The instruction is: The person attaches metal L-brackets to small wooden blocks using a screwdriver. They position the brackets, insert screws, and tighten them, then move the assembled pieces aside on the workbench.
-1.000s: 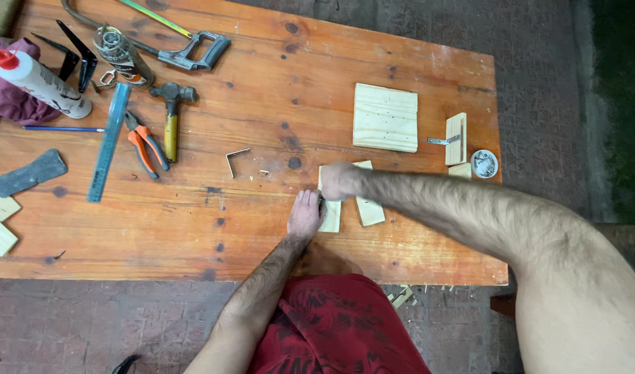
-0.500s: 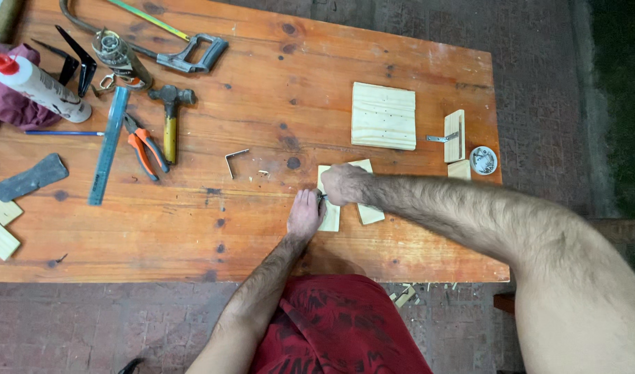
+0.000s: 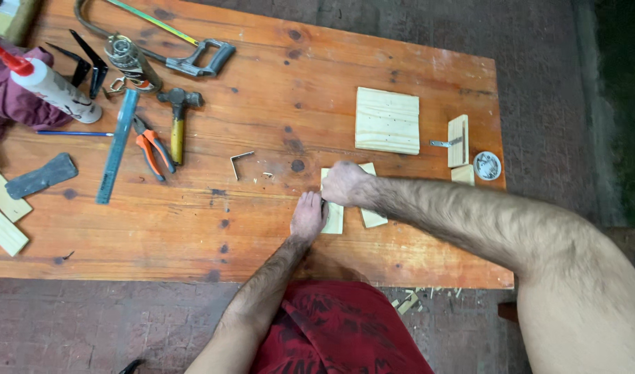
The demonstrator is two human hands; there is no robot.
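Observation:
Two small pale wooden strips (image 3: 334, 219) lie side by side near the front edge of the orange-brown wooden table (image 3: 276, 90). My left hand (image 3: 308, 216) rests against the left strip's left edge, fingers touching it. My right hand (image 3: 344, 183) is a closed fist pressed on the far ends of the strips. Anything inside the fist is hidden. The right strip (image 3: 374, 217) sticks out below my right wrist.
Behind the strips lie a square wooden board (image 3: 387, 120), a small block with a metal bracket (image 3: 458, 140) and a round tin (image 3: 487, 165). A bent metal bracket (image 3: 241, 162), hammer (image 3: 177, 125), pliers (image 3: 152, 147), ruler (image 3: 118, 145), hacksaw (image 3: 192, 59) and glue bottle (image 3: 50, 86) lie to the left.
My right fist has shifted slightly on the strips. My left hand stays against the left strip. Nothing else on the table has moved.

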